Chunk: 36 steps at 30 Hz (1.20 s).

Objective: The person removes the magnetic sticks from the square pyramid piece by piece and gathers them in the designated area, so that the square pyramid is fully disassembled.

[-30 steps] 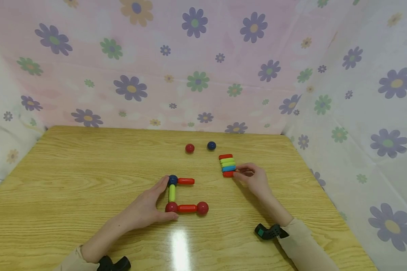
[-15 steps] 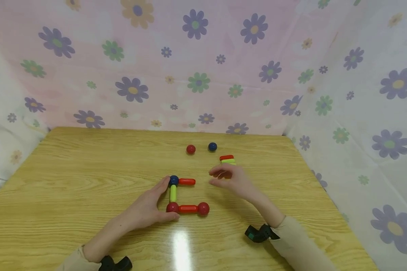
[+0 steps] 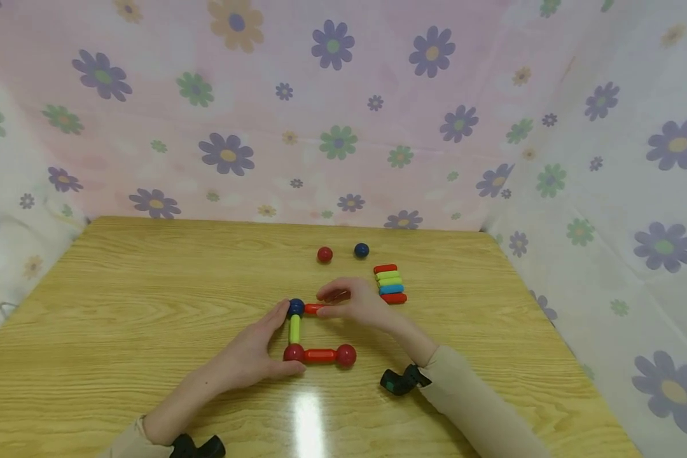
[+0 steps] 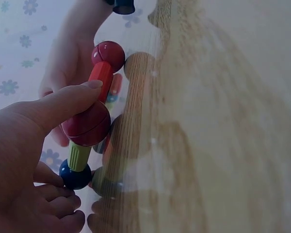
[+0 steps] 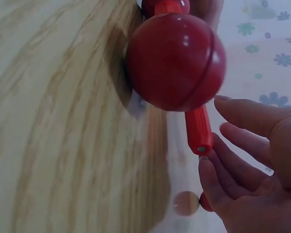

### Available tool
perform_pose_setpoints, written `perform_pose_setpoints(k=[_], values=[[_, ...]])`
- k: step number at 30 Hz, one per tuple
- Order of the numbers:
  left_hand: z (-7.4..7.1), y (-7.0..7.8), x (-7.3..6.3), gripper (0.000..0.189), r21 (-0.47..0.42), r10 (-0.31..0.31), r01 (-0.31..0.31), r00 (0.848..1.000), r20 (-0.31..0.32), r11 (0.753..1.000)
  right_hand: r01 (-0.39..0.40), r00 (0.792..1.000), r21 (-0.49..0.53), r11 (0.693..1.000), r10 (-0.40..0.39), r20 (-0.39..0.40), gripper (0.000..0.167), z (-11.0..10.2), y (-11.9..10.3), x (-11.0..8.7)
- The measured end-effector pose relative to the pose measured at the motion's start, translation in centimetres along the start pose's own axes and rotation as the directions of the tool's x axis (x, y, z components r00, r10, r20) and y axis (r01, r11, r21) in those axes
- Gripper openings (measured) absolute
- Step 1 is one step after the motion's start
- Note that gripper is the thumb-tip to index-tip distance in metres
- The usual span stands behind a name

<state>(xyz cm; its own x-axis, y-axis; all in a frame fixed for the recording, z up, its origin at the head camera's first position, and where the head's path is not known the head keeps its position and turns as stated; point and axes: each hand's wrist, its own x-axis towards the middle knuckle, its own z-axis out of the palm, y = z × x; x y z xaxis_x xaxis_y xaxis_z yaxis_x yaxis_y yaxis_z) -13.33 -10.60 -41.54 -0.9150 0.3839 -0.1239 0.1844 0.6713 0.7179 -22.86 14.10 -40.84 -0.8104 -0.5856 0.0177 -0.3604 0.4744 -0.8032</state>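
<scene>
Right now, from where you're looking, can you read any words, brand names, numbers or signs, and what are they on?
There is no readable text in these views.
Balls and rods: no lettering visible.
Cloth: printed flowers only, no words seen.
Table: wood grain, no lettering visible.
Right wrist device: a small green patch, too small to tell whether it bears any writing.

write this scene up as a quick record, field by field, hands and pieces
left hand: thumb on a red ball, fingers against a blue ball
right hand: at the free end of a red rod; grip unclear
joined pieces: one blue ball, two red balls, one green rod, two red rods
loose rods: five in a row, two red, two green, one blue
loose balls: red, blue
</scene>
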Motion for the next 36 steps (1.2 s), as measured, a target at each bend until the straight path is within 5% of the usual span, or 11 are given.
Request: perform_pose_setpoints(k=[16,36], values=[[0.1,0.2,0.0,0.119,-0.005,-0.001,0.001,1.000,0.001,1.000,0.007,0.994,0.009,1.000,-0.008,0.108,0.036,0.9,0.9,0.5],[0.2,0.1,0.0,0.117,0.007,0.022,-0.022,1.000,0.000,1.000,0.131,0.991,-0.035,0.991,-0.131,0.016,0.024,2.4,1.3,0.6]])
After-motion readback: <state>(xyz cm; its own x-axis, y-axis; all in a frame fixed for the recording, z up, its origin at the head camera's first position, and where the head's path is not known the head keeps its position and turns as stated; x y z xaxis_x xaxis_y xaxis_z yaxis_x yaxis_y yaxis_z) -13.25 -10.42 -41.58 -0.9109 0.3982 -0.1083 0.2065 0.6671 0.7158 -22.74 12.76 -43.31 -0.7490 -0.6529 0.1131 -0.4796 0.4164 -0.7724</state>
